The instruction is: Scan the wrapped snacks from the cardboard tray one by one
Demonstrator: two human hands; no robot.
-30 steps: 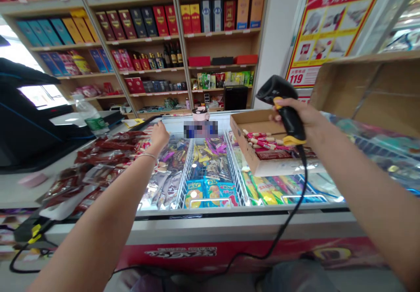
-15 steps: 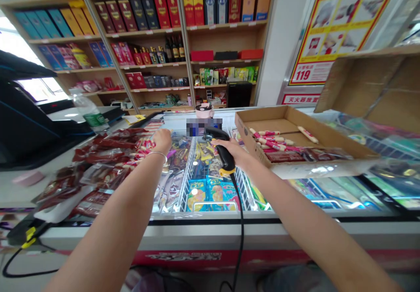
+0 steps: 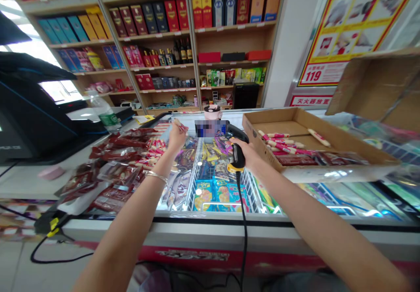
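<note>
Your left hand (image 3: 177,138) has come up from the red packs (image 3: 121,161) and now pinches a pink-wrapped stick (image 3: 180,126) in its fingers, above the far left part of the freezer (image 3: 210,216). Your right hand (image 3: 244,154) is closed around the handle of a black-and-yellow barcode scanner (image 3: 238,156), over the freezer's middle, with its cord (image 3: 242,222) hanging down past the near edge. To the right, a cardboard tray (image 3: 262,128) rests on the freezer, holding more sticks (image 3: 278,145). The packs lie on the counter (image 3: 22,180) at left. Boxed liquor (image 3: 157,16) lines the far shelves (image 3: 167,67).
</note>
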